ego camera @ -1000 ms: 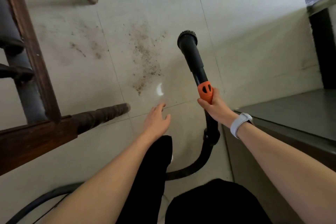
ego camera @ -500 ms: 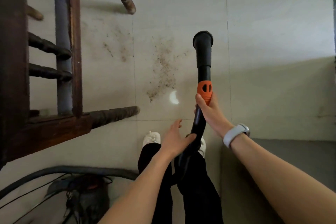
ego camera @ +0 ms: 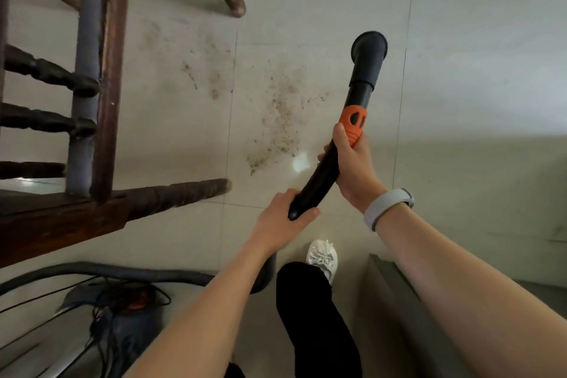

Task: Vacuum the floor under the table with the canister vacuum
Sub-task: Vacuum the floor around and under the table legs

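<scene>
Two hands on wand point(ego camera: 319, 181): right hand point(ego camera: 352, 163) wrapped below orange collar, left hand point(ego camera: 282, 221) gripping lower end | nozzle point(ego camera: 368, 49) upper right, seemingly clear of floor point(ego camera: 460, 40) | debris point(ego camera: 279, 120) mid-frame unswept | canister vacuum point(ego camera: 122, 313) lower left | cleaning apparently yet to begin

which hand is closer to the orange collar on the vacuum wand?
Right. The right hand grips the wand right at the orange collar, thumb touching its lower edge. The left hand holds the wand further down, near the hose end, apart from the collar.
</scene>
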A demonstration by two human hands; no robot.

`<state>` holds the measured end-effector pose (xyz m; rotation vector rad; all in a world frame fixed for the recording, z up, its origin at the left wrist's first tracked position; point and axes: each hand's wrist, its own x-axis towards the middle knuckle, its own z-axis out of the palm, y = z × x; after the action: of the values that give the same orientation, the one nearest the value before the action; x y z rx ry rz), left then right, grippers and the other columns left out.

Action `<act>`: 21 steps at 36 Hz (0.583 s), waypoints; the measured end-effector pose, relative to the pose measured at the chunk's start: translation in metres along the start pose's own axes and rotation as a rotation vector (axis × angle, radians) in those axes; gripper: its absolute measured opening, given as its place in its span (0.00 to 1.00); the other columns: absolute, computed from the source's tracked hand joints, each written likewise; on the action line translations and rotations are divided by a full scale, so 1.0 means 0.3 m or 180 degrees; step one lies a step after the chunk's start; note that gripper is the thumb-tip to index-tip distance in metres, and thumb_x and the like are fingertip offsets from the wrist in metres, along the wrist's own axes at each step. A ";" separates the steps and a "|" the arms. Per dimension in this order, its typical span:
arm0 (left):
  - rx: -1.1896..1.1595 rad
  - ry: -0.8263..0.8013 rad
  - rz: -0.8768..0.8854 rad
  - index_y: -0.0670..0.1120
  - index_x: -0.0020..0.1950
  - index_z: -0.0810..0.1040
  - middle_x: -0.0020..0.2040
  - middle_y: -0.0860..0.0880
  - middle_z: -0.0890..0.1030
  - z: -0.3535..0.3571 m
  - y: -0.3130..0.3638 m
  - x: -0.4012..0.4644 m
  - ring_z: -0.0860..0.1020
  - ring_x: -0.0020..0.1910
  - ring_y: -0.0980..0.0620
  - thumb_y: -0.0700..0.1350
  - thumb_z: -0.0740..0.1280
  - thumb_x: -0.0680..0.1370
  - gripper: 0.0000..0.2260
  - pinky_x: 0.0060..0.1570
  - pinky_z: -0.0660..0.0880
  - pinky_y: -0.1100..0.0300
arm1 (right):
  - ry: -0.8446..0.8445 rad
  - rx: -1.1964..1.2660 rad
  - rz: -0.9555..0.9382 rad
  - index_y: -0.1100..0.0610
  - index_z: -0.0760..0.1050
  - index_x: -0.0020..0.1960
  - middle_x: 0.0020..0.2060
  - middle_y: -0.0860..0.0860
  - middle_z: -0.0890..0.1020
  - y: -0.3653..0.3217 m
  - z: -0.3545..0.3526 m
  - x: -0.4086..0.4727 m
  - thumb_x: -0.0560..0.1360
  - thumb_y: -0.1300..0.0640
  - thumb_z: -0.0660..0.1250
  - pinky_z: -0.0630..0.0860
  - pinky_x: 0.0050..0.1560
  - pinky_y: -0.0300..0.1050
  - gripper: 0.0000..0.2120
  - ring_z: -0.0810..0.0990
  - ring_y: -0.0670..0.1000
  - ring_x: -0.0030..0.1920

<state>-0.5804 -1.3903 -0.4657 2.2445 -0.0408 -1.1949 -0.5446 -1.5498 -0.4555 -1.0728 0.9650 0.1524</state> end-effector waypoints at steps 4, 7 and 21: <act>0.0183 -0.0127 0.0087 0.52 0.57 0.72 0.48 0.50 0.77 0.001 -0.040 0.059 0.77 0.45 0.52 0.62 0.64 0.75 0.18 0.45 0.74 0.56 | 0.0040 0.0050 0.0382 0.54 0.65 0.51 0.38 0.54 0.73 0.049 -0.009 0.082 0.79 0.51 0.62 0.80 0.45 0.54 0.09 0.76 0.53 0.32; 0.0080 -0.0144 0.0016 0.50 0.54 0.73 0.45 0.49 0.78 0.032 -0.114 0.090 0.77 0.43 0.52 0.61 0.65 0.75 0.17 0.46 0.75 0.54 | 0.0113 -0.0195 0.0551 0.56 0.65 0.53 0.39 0.55 0.73 0.154 -0.002 0.151 0.78 0.52 0.63 0.80 0.46 0.55 0.10 0.77 0.54 0.32; 0.1171 -0.0549 -0.0139 0.60 0.51 0.65 0.43 0.57 0.71 0.042 -0.853 0.309 0.73 0.42 0.54 0.61 0.64 0.76 0.11 0.40 0.68 0.58 | -0.0073 -0.0391 0.1418 0.57 0.67 0.42 0.38 0.54 0.73 0.898 0.203 0.370 0.79 0.53 0.62 0.78 0.54 0.56 0.10 0.76 0.53 0.41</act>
<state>-0.5959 -1.2121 -0.6712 2.4542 -0.3032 -1.5030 -0.5867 -1.4008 -0.7097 -0.9508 1.1750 0.5940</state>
